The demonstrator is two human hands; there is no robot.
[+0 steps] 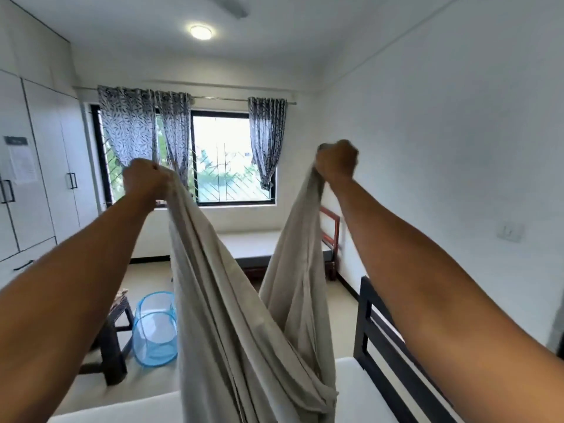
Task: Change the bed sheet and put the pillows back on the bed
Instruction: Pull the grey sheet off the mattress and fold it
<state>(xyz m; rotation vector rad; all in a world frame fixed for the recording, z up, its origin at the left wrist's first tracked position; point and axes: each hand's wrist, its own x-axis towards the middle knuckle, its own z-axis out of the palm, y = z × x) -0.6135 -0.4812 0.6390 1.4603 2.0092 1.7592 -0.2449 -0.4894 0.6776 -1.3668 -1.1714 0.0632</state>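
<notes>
A beige bed sheet [238,315] hangs in two long folds from my raised fists down to the bare white mattress [360,392] at the bottom of the view. My left hand [143,178] grips one bunched edge of the sheet at left. My right hand [335,160] grips another bunched edge, held a little higher at right. Both arms are stretched forward and up. No pillows are in view.
The dark bed frame end [375,331] stands at right against the white wall. A blue mesh laundry basket [155,328] and a dark stool [113,340] are on the floor at left. A second bed [253,245] lies under the window. White wardrobes [39,178] line the left wall.
</notes>
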